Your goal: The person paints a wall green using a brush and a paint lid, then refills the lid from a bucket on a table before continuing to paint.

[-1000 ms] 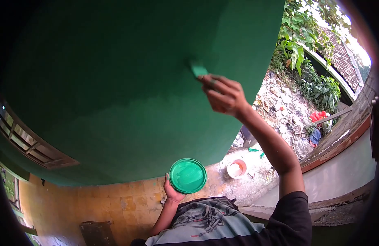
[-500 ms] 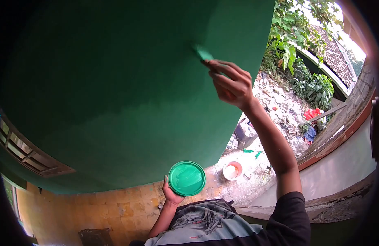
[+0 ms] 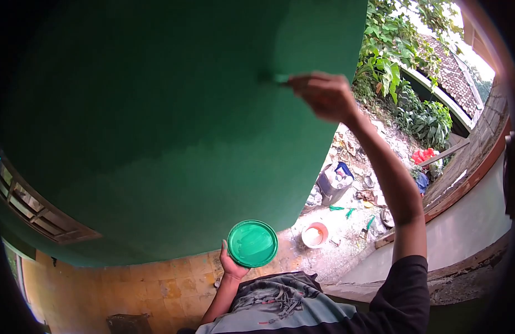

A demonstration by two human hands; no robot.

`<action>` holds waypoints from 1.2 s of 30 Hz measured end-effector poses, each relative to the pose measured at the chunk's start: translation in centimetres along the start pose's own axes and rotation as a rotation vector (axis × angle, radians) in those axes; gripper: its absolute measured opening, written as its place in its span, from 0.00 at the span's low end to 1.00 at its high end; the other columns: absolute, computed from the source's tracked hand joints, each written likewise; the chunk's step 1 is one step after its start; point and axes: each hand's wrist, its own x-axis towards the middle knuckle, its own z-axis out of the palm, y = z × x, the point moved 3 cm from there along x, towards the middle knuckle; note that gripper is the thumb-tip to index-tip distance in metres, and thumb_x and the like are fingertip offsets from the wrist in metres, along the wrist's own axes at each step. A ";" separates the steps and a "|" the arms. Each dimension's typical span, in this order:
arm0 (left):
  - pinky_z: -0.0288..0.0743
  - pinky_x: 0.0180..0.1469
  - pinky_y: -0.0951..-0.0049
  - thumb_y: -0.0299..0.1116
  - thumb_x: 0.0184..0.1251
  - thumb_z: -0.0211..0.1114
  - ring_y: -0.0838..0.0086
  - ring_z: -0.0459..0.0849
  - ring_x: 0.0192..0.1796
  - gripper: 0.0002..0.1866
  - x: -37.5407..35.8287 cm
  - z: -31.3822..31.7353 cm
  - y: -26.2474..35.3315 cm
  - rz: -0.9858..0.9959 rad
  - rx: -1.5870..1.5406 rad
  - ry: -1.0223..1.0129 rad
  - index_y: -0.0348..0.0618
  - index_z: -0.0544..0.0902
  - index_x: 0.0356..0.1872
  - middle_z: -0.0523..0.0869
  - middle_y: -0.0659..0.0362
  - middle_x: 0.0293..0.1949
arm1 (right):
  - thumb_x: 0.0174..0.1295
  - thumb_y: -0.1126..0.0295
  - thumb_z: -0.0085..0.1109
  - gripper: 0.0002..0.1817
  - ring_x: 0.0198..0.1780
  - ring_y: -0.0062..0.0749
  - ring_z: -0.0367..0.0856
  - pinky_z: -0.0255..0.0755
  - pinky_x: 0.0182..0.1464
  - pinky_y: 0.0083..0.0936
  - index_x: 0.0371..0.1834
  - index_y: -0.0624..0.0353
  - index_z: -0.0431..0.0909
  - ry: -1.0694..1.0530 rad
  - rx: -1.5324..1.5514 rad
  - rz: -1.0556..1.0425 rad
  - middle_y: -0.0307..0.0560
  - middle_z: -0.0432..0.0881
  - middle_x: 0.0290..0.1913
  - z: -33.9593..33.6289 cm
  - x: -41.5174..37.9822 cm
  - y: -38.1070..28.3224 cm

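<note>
My right hand (image 3: 325,96) is raised at the upper centre, its fingers closed on a paintbrush (image 3: 281,78) whose bristles are blurred against the green wall (image 3: 213,183). Darker green covers the wall's upper left part, with a lighter band below and at the right. Low in the view, my left hand (image 3: 233,266) holds a round green container (image 3: 252,244) from its left side and underneath. Green paint shows inside it, with paler streaks on its surface.
A pinkish bucket (image 3: 315,235) stands on the stained ground, below a dark bin (image 3: 335,182) with rubbish. Debris and plants (image 3: 430,122) lie beyond the wall's right edge. A wooden window (image 3: 37,211) is at the left, above yellowish floor tiles (image 3: 157,286).
My right hand has moved right and slightly up, and the brush has turned closer to horizontal. The left hand and container have barely shifted.
</note>
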 end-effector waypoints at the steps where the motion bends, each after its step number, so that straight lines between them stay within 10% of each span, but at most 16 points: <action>1: 0.63 0.78 0.37 0.68 0.78 0.47 0.45 0.70 0.77 0.42 0.1 0.1 0.0 0.001 -0.002 0.004 0.44 0.68 0.78 0.71 0.45 0.77 | 0.57 0.89 0.66 0.09 0.53 0.41 0.93 0.88 0.51 0.29 0.33 0.61 0.86 0.096 -0.101 -0.080 0.51 0.92 0.46 -1.9 1.8 0.2; 5: 0.63 0.78 0.37 0.68 0.78 0.47 0.45 0.70 0.77 0.42 -0.1 0.1 -0.2 0.013 0.007 -0.006 0.44 0.68 0.78 0.71 0.45 0.77 | 0.58 0.88 0.68 0.08 0.49 0.36 0.93 0.87 0.48 0.26 0.33 0.63 0.86 0.394 -0.310 -0.180 0.50 0.92 0.43 -4.8 4.7 -1.1; 9: 0.63 0.77 0.38 0.70 0.77 0.48 0.47 0.71 0.76 0.43 -0.1 0.4 -0.2 0.017 0.025 0.015 0.44 0.69 0.78 0.72 0.46 0.76 | 0.59 0.82 0.66 0.08 0.21 0.37 0.76 0.69 0.22 0.32 0.29 0.59 0.78 0.280 -0.207 -0.014 0.44 0.75 0.23 2.6 -2.0 -1.0; 14: 0.63 0.77 0.37 0.70 0.77 0.48 0.47 0.71 0.76 0.43 0.2 0.4 -0.3 0.031 0.033 -0.032 0.45 0.69 0.78 0.72 0.46 0.76 | 0.52 0.83 0.63 0.09 0.26 0.38 0.83 0.76 0.27 0.35 0.32 0.55 0.82 -0.278 0.259 0.282 0.43 0.81 0.26 5.4 -5.8 -2.6; 19: 0.63 0.77 0.37 0.69 0.77 0.47 0.46 0.71 0.76 0.43 0.2 0.6 -0.2 0.021 0.023 -0.002 0.45 0.69 0.78 0.73 0.46 0.76 | 0.55 0.84 0.64 0.18 0.31 0.39 0.87 0.85 0.33 0.29 0.48 0.54 0.90 -0.015 0.005 -0.121 0.46 0.87 0.33 -1.3 3.0 2.1; 24: 0.63 0.77 0.37 0.69 0.78 0.47 0.46 0.71 0.76 0.43 0.1 -0.1 -0.4 0.025 0.011 0.003 0.44 0.69 0.78 0.72 0.45 0.76 | 0.58 0.85 0.68 0.09 0.49 0.37 0.92 0.89 0.47 0.28 0.40 0.61 0.87 0.279 -0.548 -0.424 0.49 0.91 0.49 -7.1 8.9 -0.3; 30: 0.62 0.78 0.37 0.69 0.78 0.46 0.46 0.71 0.76 0.43 0.0 0.2 -0.8 0.058 0.028 -0.004 0.44 0.69 0.78 0.72 0.45 0.76 | 0.45 0.81 0.65 0.12 0.63 0.47 0.87 0.92 0.44 0.36 0.33 0.55 0.78 -0.138 -0.318 -0.332 0.50 0.83 0.63 2.5 -1.4 0.4; 36: 0.62 0.77 0.37 0.68 0.78 0.46 0.46 0.71 0.76 0.42 0.0 0.0 -0.8 0.049 0.006 0.009 0.44 0.70 0.77 0.73 0.45 0.76 | 0.55 0.78 0.62 0.08 0.41 0.38 0.92 0.88 0.34 0.36 0.36 0.53 0.81 -0.299 -0.117 -0.278 0.43 0.90 0.51 2.6 -1.7 -0.8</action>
